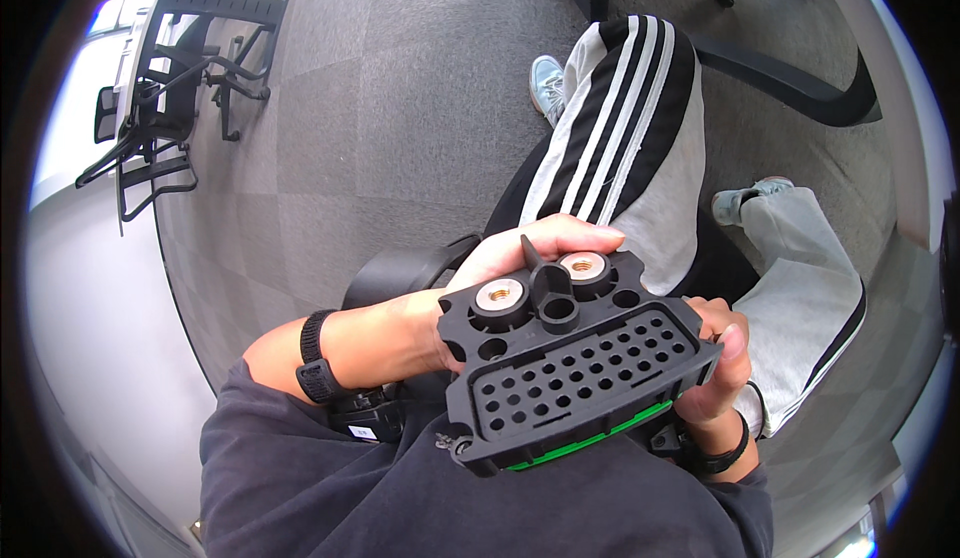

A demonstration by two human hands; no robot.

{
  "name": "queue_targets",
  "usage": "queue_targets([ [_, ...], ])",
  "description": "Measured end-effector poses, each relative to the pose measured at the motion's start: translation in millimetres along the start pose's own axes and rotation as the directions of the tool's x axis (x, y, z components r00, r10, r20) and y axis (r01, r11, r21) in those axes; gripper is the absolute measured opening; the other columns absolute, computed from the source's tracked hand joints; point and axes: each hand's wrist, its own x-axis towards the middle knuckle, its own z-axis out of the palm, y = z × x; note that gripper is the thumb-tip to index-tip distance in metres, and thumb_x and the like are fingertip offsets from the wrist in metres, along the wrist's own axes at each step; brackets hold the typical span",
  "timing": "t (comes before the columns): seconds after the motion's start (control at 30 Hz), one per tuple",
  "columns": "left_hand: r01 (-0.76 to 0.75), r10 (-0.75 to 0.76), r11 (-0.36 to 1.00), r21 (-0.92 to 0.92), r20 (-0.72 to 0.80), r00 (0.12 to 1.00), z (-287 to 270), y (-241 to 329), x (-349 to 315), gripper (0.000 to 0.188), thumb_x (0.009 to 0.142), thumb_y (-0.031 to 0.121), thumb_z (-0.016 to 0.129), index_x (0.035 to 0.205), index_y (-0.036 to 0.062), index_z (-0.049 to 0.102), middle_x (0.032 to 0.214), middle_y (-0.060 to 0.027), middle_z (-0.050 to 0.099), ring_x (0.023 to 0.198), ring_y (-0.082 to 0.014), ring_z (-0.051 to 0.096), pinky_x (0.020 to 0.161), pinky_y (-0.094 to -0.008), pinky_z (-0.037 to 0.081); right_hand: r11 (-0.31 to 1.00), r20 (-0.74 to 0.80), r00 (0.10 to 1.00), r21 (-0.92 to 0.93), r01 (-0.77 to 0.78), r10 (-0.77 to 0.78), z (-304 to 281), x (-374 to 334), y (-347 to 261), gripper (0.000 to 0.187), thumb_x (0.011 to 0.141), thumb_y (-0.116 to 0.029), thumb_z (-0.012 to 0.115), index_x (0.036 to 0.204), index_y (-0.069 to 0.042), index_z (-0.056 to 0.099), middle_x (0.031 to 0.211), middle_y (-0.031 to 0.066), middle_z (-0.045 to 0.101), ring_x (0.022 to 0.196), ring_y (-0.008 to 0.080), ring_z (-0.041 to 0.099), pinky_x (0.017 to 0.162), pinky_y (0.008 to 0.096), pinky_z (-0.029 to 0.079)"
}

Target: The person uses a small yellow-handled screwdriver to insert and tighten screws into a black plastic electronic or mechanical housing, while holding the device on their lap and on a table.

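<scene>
Above my lap I hold a black plastic housing with both hands. Its upward face has a recessed panel pierced by rows of round holes. Along the far side sit two round metal threaded inserts, with a pointed black fin and a short tube between them. A green strip runs along the near edge. My left hand is closed round the far left side, its palm and most fingers hidden beneath. At the right end my right hand grips the housing with bent fingers and thumb.
Black office chairs stand on the grey carpet at the far left, beside a white wall. A dark table leg crosses the upper right, by a pale table edge. My legs in striped trousers extend ahead.
</scene>
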Motion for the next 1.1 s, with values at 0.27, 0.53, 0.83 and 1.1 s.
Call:
queue_targets([
  [0.27, 0.026, 0.017, 0.978, 0.205, -0.206, 0.978, 19.0, 5.0, -12.6, 0.057, 0.091, 0.043, 0.035, 0.099, -0.0093, 0.056, 0.109, -0.0251, 0.058, 0.099, -0.0295, 0.059, 0.087, -0.0366, 0.047, 0.99, 0.014, 0.993, -0.078, 0.119, -0.118, 13.4, 2.8, -11.7, 0.047, 0.093, -0.03, 0.039, 0.053, -0.006, 0.032, 0.043, 0.0021, 0.031, 0.035, 0.0141, 0.027, 0.037, 0.0289, 0.021],
  [0.53, 0.052, -0.058, 0.996, -0.068, -0.083, 0.995, 17.9, 14.0, -27.6, 0.062, 0.088, 0.052, 0.026, 0.098, 0.0016, 0.06, 0.091, -0.0207, 0.048, 0.074, -0.0342, 0.043, 0.05, -0.0381, 0.045, 0.736, -0.156, 0.758, 0.18, 0.653, -0.634, 49.0, 9.6, -156.2, 0.047, 0.1, -0.043, 0.023, 0.063, -0.014, 0.026, 0.041, -0.0058, 0.019, 0.03, 0.0042, 0.013, 0.026, 0.0243, 0.013],
  [0.83, 0.069, -0.067, 0.998, -0.006, 0.209, 0.976, 7.9, 18.5, -19.2, 0.072, 0.086, 0.057, 0.028, 0.104, -0.0086, 0.053, 0.087, -0.0254, 0.05, 0.061, -0.031, 0.05, 0.037, -0.0338, 0.042, -0.142, 0.299, 0.84, -0.954, 0.263, -0.454, -20.4, 107.7, -268.0, 0.018, 0.096, -0.016, 0.044, 0.09, -0.002, 0.054, 0.082, 0.0082, 0.054, 0.078, 0.0195, 0.053, 0.07, 0.0319, 0.042],
  [1.1, 0.025, -0.02, 0.999, -0.038, 0.132, 0.991, 37.4, 9.8, -10.7, 0.074, 0.083, 0.062, 0.031, 0.098, -0.008, 0.051, 0.075, -0.0238, 0.049, 0.04, -0.0229, 0.044, 0.032, -0.0288, 0.039, -0.412, 0.387, 0.899, -0.867, 0.28, -0.204, -98.8, 200.9, -252.2, 0.018, 0.094, -0.015, 0.048, 0.098, 0.0, 0.058, 0.088, 0.0102, 0.055, 0.083, 0.0242, 0.055, 0.076, 0.0344, 0.046],
])
